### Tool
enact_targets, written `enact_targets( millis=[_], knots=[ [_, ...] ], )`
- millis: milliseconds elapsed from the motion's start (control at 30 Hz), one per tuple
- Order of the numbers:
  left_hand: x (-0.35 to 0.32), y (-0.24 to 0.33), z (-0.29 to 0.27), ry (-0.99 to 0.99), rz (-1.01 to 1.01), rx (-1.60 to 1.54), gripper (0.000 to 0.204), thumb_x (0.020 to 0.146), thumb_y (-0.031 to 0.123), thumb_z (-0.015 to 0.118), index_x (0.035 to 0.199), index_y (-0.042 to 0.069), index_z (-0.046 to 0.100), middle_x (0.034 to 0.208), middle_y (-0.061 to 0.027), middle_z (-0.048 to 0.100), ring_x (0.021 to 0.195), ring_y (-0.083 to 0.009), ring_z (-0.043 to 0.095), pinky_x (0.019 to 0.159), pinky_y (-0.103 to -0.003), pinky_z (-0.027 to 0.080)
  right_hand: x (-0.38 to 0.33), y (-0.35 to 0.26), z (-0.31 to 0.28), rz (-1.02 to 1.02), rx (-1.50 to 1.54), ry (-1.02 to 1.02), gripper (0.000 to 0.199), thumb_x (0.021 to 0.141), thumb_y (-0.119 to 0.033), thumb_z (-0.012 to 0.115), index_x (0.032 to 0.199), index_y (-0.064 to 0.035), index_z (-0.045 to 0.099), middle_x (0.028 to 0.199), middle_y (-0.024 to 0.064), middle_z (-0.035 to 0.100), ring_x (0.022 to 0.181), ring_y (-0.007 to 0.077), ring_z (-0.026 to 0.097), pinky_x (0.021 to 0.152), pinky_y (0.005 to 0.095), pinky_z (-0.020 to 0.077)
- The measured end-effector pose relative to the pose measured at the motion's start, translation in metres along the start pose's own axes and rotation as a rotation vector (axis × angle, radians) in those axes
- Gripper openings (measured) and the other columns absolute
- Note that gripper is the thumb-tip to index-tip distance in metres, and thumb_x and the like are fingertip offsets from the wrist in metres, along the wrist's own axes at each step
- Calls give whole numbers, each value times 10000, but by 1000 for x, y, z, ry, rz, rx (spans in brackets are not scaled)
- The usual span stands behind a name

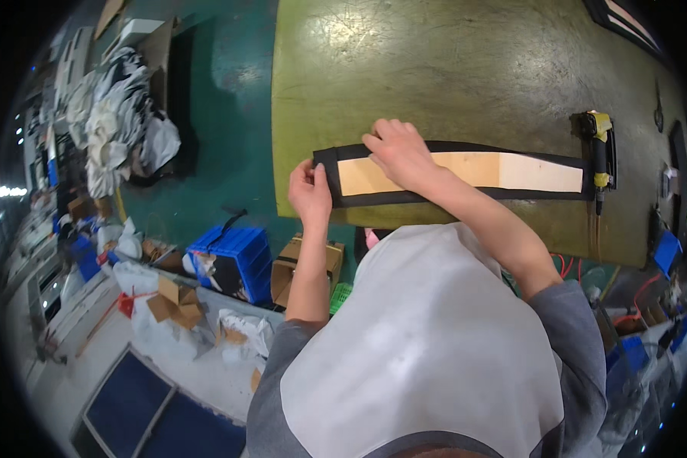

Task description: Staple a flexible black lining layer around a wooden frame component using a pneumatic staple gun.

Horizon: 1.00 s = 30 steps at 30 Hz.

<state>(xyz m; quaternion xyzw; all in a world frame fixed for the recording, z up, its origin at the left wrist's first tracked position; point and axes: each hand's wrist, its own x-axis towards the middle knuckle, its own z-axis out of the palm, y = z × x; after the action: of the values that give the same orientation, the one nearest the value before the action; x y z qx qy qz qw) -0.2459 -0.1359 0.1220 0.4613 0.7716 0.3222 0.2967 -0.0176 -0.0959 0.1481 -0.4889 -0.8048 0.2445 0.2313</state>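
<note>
Panel (473, 169), long axis nine-to-three, tapers toward three o'clock. Left hand (311, 192) pinches its nine-o'clock end; right hand (401, 156) overlies twelve-o'clock edge, grip unclear.

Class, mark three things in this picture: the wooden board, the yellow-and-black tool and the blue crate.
Wooden board (481, 169): head view, on its bare wood.
Tool (600, 155): head view, on its black body.
Blue crate (243, 243): head view, on its blue wall.

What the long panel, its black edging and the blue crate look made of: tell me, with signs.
Panel: probably bare wood or plywood, fairly matt, given its pale tan tones.
Black edging: perhaps fabric or thin vinyl, dull, judging by its slightly uneven inner outline.
Blue crate: likely moulded plastic, from its uniform colour and ribbed side.
</note>
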Motion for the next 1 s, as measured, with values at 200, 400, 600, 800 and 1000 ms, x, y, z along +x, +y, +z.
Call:
enact_targets(
  millis=[200,400,600,800,1000],
  knots=[
    [10,12,-5,-209,183,-93,68,881,65,714,939,29,718,869,-102,649,752,-232,642,698,-329,517,26,-14,16,117,-96,-116,232,828,-134,727,1043,-97,648,1026,92,565,1003,306,557,832,439,436],
    [5,-2,-19,-261,460,-83,122,841,46,746,962,61,738,909,-102,666,796,-287,671,676,-368,539,40,-33,15,81,-8,-236,249,822,-140,746,1055,-136,660,1030,58,559,1005,272,549,830,420,406],
    [13,-7,-22,-313,719,-98,165,806,44,757,969,58,736,923,-94,665,806,-292,652,660,-389,514,48,-38,11,19,-16,-336,133,800,-95,722,910,-109,649,981,78,601,944,301,596,770,431,436],
    [47,16,-8,-375,886,104,334,784,109,790,1100,45,703,906,-90,609,756,-288,590,658,-404,439,62,-18,22,146,55,-250,78,808,-64,623,876,-85,589,800,134,643,805,368,665,677,468,483],
    [34,8,-28,-552,921,159,687,725,338,847,1283,0,631,1099,-114,559,983,-310,559,790,-437,432,61,-25,7,103,-135,-318,160,791,-67,677,946,-89,646,827,85,613,822,300,627,745,418,477]
  ],
)
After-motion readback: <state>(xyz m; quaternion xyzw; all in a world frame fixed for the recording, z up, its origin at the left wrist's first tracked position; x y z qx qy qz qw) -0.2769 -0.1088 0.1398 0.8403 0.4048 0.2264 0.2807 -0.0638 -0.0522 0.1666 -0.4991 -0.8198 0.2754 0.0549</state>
